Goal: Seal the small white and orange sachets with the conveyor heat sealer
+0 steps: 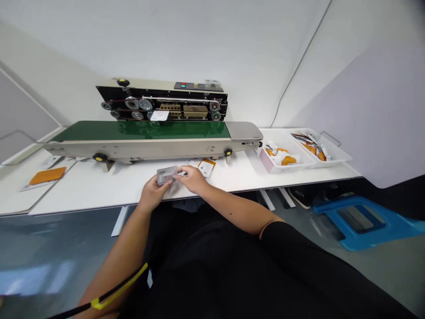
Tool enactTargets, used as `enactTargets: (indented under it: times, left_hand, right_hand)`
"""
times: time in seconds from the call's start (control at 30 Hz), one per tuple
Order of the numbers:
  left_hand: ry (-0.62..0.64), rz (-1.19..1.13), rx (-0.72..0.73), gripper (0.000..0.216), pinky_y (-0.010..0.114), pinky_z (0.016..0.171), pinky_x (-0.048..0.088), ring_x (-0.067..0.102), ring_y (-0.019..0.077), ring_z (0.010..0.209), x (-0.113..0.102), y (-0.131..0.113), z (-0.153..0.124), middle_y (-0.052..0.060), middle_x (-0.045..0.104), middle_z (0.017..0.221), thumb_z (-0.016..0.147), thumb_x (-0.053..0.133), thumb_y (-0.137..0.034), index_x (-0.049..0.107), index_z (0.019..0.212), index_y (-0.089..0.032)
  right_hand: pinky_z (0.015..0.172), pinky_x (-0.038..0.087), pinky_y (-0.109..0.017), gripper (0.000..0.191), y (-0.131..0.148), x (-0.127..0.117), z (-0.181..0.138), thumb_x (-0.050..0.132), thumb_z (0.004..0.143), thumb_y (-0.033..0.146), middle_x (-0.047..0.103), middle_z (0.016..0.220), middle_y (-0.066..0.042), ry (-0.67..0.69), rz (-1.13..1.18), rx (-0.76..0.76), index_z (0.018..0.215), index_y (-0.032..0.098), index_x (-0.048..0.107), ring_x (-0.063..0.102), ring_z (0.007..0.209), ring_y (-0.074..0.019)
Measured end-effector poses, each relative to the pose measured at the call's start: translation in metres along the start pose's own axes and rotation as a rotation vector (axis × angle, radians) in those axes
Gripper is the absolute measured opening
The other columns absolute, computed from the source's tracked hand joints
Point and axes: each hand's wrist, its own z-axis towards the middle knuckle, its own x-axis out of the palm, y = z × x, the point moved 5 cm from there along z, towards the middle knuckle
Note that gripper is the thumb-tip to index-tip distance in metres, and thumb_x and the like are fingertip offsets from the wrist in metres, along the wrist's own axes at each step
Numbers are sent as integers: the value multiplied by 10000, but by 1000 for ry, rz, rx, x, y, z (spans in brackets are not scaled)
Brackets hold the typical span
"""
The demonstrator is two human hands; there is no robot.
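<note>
My left hand grips the lower left of a small transparent grey plastic packet just above the white table's front edge. My right hand pinches its right end between fingers and thumb. The packet has a printed label, too small to read. Beyond my hands lies a white and orange pouch, close to my right hand but not touched. Behind them stands a band sealer with a green conveyor belt, its black wheel panel at the back.
Two white plastic trays holding orange and white pouches stand on the table at right. An orange pouch lies at far left. Under the table are a blue stool and a shoe.
</note>
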Motion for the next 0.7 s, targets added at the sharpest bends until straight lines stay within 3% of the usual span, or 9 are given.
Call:
enactTargets:
  times: [0.07, 0.13, 0.2, 0.33, 0.43, 0.53, 0.7]
  left_hand:
    - [40, -14, 37, 544, 455, 980, 590, 742, 318, 1083, 2, -6, 1, 123, 790, 1161, 787, 785, -658, 695, 1071, -203]
    - [61, -33, 85, 523, 479, 1041, 564, 721, 323, 1158, 3, -14, 1, 138, 778, 1193, 826, 743, -678, 680, 1043, -206]
    - [73, -28, 112, 490, 489, 1076, 545, 701, 319, 1203, 3, -19, 1, 142, 770, 1198, 856, 715, -673, 668, 1016, -212]
    - [73, -29, 118, 427, 487, 1067, 548, 693, 313, 1206, 2, -21, 0, 134, 760, 1194, 889, 700, -622, 674, 1012, -214]
    - [62, -45, 126, 379, 481, 1064, 546, 690, 307, 1202, 1, -20, -1, 127, 754, 1201, 904, 699, -574, 680, 1020, -214]
    - [59, -36, 132, 360, 473, 1052, 552, 691, 302, 1194, 1, -20, -1, 126, 753, 1201, 908, 695, -556, 682, 1012, -211]
    - [62, -9, 130, 366, 464, 1022, 565, 691, 303, 1184, 0, -20, -1, 125, 753, 1199, 910, 690, -564, 679, 1001, -211]
  right_hand:
    - [922, 569, -304, 212, 2, -5, 8, 616, 993, 345, 776, 1085, -47, -16, 138, 31, 1073, 197, 743, 724, 1030, -185]
    - [815, 587, -268, 214, 1, -30, 21, 605, 996, 363, 770, 1036, -40, -88, 273, 64, 1088, 194, 698, 743, 898, -161]
    - [664, 570, -222, 231, -4, -77, 38, 580, 1013, 394, 758, 1016, -32, -227, 371, 109, 1144, 215, 642, 730, 737, -126]
    - [505, 466, -143, 238, -22, -202, 72, 537, 1044, 407, 714, 921, -6, -629, 348, 199, 1204, 235, 571, 649, 550, -67]
    - [455, 413, -130, 141, -41, -264, 89, 509, 1038, 270, 656, 753, 9, -762, 300, 331, 1126, 187, 582, 611, 496, -75]
    - [429, 402, -150, 62, -57, -278, 103, 541, 967, 131, 617, 652, -1, -676, 328, 473, 977, 153, 599, 580, 459, -96]
    - [429, 420, -155, 89, -61, -258, 127, 574, 909, 54, 580, 584, -5, -576, 331, 532, 883, 136, 597, 565, 462, -105]
